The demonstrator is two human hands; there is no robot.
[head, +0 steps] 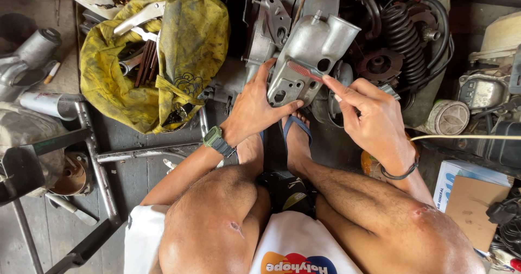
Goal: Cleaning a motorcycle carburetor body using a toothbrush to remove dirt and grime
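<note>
Head view looks straight down past bare knees to a cluttered workshop floor; in the upper centre of the frame the left hand (255,108) grips a grey cast-metal engine cover (309,54), thumb under its lower edge and fingers curled round the left flank, steadying it above the person's sandalled feet (296,138); the right hand (369,116) sits just right of it, fingers pressed together in a pinch on a red toothbrush (304,71) whose bristled head lies against the cover's flat flange near its bolt holes; a green wristwatch (215,139) sits on the left wrist and a dark band (400,173) on the right; at upper left a grimy yellow cloth bag (179,57) spills hand tools, and at upper right a black coil spring (401,32) rests among other engine parts; judging from the grip, the cover is held by one hand only and partly propped on the pile behind, so a hard stroke of the brush could twist it out of the fingers and drop it onto the toes below; the slim brush handle, held far back, could also flex or slip and skid the fingertips across the casting's edges.
</note>
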